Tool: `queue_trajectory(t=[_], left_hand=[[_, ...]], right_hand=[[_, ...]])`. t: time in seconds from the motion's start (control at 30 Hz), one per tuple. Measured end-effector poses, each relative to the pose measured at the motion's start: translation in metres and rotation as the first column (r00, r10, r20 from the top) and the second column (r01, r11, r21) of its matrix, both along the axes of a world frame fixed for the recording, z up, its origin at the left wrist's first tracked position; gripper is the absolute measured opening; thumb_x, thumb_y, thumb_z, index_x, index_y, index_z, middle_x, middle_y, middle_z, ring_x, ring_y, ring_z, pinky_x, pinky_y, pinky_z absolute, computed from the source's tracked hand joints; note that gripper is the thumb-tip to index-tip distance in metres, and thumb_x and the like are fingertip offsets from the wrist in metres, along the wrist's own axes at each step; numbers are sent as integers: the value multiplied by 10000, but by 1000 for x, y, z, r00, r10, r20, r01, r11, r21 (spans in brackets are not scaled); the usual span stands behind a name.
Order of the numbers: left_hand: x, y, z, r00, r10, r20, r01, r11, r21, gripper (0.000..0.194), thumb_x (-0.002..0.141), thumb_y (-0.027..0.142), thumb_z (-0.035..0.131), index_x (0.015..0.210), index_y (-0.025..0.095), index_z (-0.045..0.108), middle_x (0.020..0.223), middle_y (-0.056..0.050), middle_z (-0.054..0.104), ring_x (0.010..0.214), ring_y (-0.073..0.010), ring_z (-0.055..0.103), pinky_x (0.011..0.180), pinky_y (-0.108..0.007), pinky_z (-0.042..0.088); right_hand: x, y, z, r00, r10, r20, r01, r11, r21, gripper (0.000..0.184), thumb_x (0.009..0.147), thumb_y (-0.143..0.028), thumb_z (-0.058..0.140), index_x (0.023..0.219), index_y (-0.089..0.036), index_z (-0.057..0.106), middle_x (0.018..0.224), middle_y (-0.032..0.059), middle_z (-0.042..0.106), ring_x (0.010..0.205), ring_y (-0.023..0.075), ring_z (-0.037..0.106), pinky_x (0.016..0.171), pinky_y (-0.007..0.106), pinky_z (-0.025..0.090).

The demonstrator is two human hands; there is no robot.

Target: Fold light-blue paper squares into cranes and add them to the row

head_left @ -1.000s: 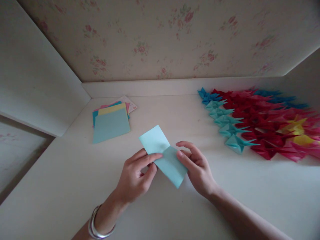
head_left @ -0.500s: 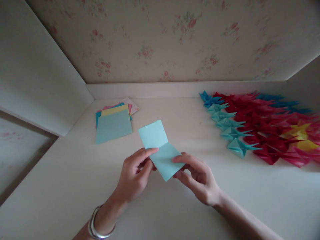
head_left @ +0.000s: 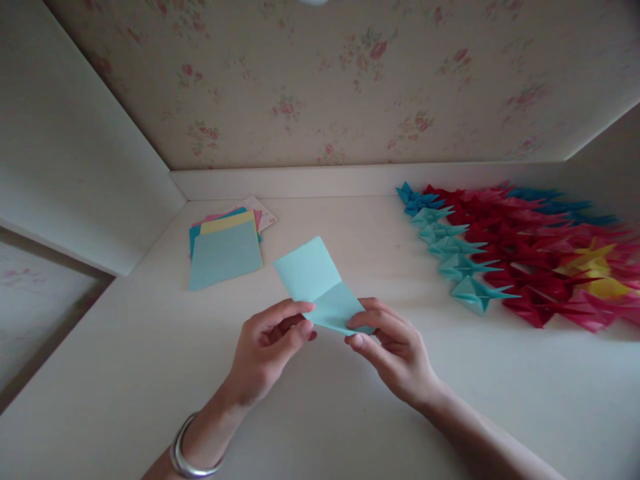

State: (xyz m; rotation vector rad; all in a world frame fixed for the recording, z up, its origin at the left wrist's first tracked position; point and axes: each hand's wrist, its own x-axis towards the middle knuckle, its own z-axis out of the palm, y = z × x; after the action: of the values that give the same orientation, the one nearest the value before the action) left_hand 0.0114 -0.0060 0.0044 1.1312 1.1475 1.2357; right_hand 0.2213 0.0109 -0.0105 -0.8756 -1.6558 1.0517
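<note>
A pale turquoise sheet of origami paper point(head_left: 315, 273) is held up between both hands over the white table, with a crease running across its middle. My left hand point(head_left: 270, 347) pinches its lower left corner between thumb and fingers; a silver bangle point(head_left: 183, 447) circles that wrist. At the lower right edge, my right hand point(head_left: 395, 350) grips the paper, index finger on the upper face and thumb at the near edge. The underside of the paper and some fingertips are hidden.
Left of the hands lies a stack of coloured paper squares point(head_left: 227, 253), light blue on top. Several folded paper cranes stand in rows at the right, turquoise ones point(head_left: 473, 293) nearest, red ones point(head_left: 540, 300) beyond. A floral wall point(head_left: 290, 87) closes the back.
The near part of the paper has tilted, so its pointed lower corner no longer shows and a near edge runs between the hands. Both hands stay on the paper.
</note>
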Motion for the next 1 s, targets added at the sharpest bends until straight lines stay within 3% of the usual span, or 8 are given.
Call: queue_trajectory(t=[0.17, 0.37, 0.5, 0.67, 0.83, 1.0], left_hand=[[2, 2, 4, 974, -10, -225, 26, 997, 66, 96, 818, 290, 744, 825, 201, 779, 615, 25, 597, 518, -79, 528, 449, -168, 418], [4, 1, -1, 954, -21, -298, 44, 996, 71, 130, 851, 305, 708, 891, 208, 785, 707, -20, 711, 642, -148, 669, 582, -222, 522], [5, 1, -1, 944, -3, -331, 60, 985, 161, 172, 823, 277, 737, 979, 220, 778, 852, -35, 720, 647, -132, 675, 554, -202, 525], [5, 4, 4, 863, 54, -503, 81, 967, 243, 108, 857, 228, 697, 901, 220, 795, 726, -14, 736, 645, -141, 671, 592, -213, 511], [7, 5, 6, 854, 21, -520, 91, 978, 189, 125, 865, 275, 688, 831, 215, 792, 662, -6, 735, 581, -148, 659, 534, -221, 486], [8, 1, 2, 895, -3, -447, 70, 988, 134, 138, 869, 294, 683, 832, 211, 788, 663, -9, 749, 594, -151, 696, 557, -215, 527]], right_hand=[[-1, -2, -2, 1000, 14, 1, -14, 998, -62, 101, 914, -265, 639, 869, -227, 722, 941, 69, 645, 759, 172, 615, 596, 279, 509], [-7, -3, -2, 997, -72, -3, 71, 991, -111, 233, 945, -296, 590, 750, -198, 673, 850, 59, 626, 698, 149, 590, 537, 248, 490], [-9, -3, -2, 993, -111, -43, 102, 979, -175, 244, 963, -329, 560, 760, -201, 610, 729, 27, 601, 640, 140, 578, 529, 247, 471], [-11, -2, 0, 990, -132, -48, 120, 972, -201, 260, 962, -366, 554, 761, -205, 588, 735, 23, 595, 623, 134, 579, 520, 246, 469], [-11, -1, -1, 986, -152, -66, 135, 968, -212, 222, 951, -365, 573, 812, -197, 619, 869, 44, 620, 625, 122, 592, 515, 244, 503], [-12, 0, -3, 982, -144, -121, 113, 966, -232, 179, 944, -335, 590, 851, -202, 667, 996, 67, 647, 727, 145, 628, 551, 255, 562]])
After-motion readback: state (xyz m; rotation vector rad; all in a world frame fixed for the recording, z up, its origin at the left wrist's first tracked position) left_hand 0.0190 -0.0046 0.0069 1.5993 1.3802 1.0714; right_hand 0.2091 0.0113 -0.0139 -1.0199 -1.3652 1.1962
